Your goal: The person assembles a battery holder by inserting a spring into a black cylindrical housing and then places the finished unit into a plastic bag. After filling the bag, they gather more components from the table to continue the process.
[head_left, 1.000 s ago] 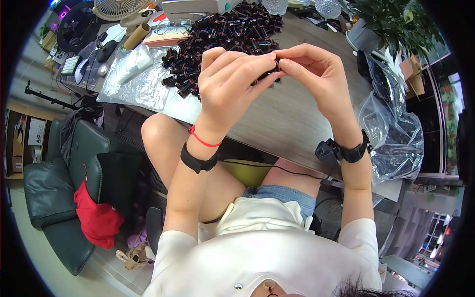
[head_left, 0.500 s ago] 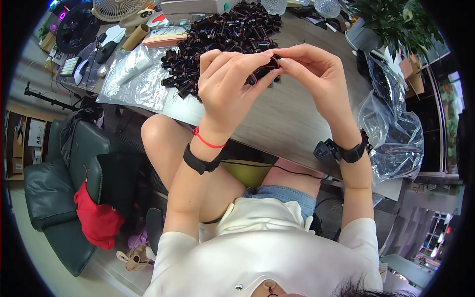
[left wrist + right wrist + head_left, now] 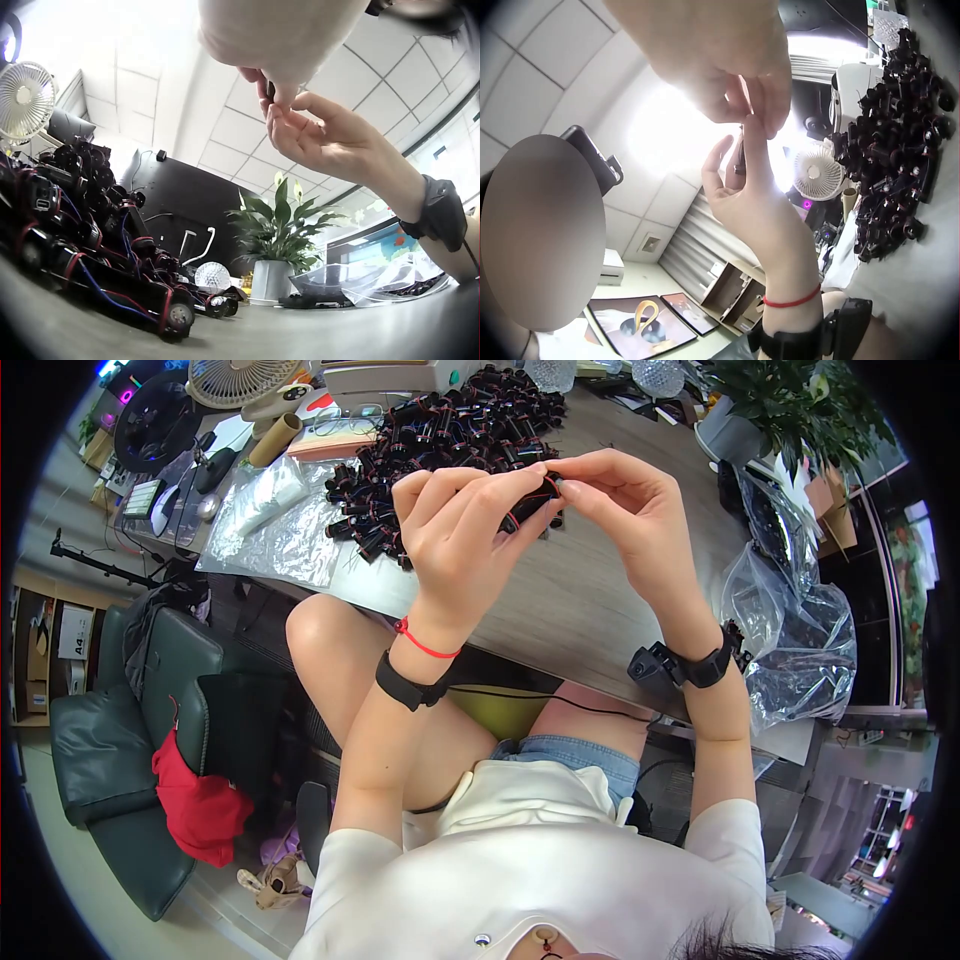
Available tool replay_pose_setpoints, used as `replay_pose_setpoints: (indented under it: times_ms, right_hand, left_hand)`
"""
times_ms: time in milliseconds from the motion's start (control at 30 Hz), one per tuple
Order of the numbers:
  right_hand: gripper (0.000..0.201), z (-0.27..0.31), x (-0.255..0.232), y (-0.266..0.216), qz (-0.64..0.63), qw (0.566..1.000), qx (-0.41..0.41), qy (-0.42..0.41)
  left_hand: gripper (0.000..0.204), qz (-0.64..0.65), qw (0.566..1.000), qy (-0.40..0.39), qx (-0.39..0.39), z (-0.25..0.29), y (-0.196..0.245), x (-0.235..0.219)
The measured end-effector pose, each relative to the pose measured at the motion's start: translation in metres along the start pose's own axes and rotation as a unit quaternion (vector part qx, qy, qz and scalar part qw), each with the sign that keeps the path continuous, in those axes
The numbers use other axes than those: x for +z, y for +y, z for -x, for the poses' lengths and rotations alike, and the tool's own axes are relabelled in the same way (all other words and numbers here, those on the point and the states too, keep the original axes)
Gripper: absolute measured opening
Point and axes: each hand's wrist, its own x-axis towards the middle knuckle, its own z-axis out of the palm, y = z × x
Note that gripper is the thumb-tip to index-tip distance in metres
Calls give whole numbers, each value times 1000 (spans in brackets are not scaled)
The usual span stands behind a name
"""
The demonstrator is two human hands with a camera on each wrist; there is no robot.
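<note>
Above the tabletop's near edge, the left hand (image 3: pixel 455 525) gripped a small black cylindrical part with red wire (image 3: pixel 530 505), its long axis running toward the right hand (image 3: pixel 625 510), which pinched its far end, with a heap of like parts (image 3: pixel 450 440) beyond.
</note>
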Motion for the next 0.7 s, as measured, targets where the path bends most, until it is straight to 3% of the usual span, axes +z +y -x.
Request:
replay_pose_setpoints:
  times_ms: [100, 300, 467, 633, 700]
  right_hand:
    - [19, 0, -1, 0, 20, 1000, -4, 10]
    - [19, -4, -9, -5, 82, 997, 9, 11]
    - [19, -5, -3, -6, 30, 999, -8, 11]
    - [17, -3, 0, -3, 34, 999, -18, 19]
    - [16, -4, -1, -4, 23, 1000, -12, 11]
  left_hand:
    - [40, -40, 999, -15, 18, -1, 3, -1]
    - [40, 17, 997, -38, -60, 3, 8, 9]
    - [39, 41, 993, -31, -105, 2, 10, 8]
    - [42, 7, 995, -69, -72, 3, 11, 4]
    - [36, 61, 984, -51, -160, 1, 18, 6]
